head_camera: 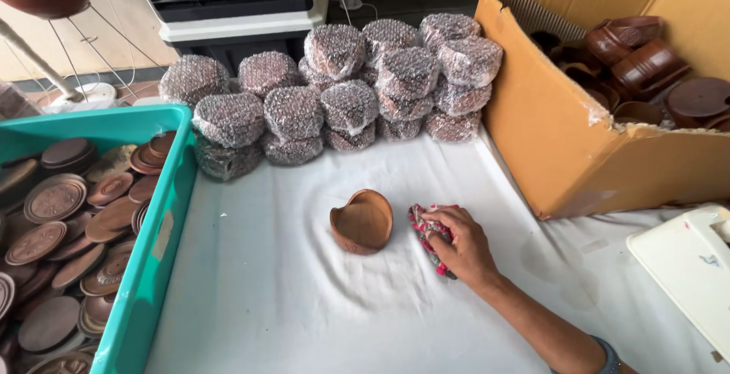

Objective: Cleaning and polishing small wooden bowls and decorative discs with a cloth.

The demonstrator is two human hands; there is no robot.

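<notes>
Right hand [460, 246] lies on the white cloth-covered table [304, 298], fingers clenched on a red patterned rag [426, 231]. Left hand is out of view. A clay lamp [362, 222] sits just beside the rag at its nine o'clock, apparently not touching. Bubble-wrapped bundles [342, 100] are stacked at twelve o'clock. Teal crate [156, 229] holds clay lids [57, 245] at nine; cardboard box [563, 131] stands at two.

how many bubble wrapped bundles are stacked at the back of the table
About 17 bubble-wrapped bundles show, piled along the back edge of the white-covered table, between the teal crate and the cardboard box: roughly seven left, ten right. More may be hidden behind.
</notes>
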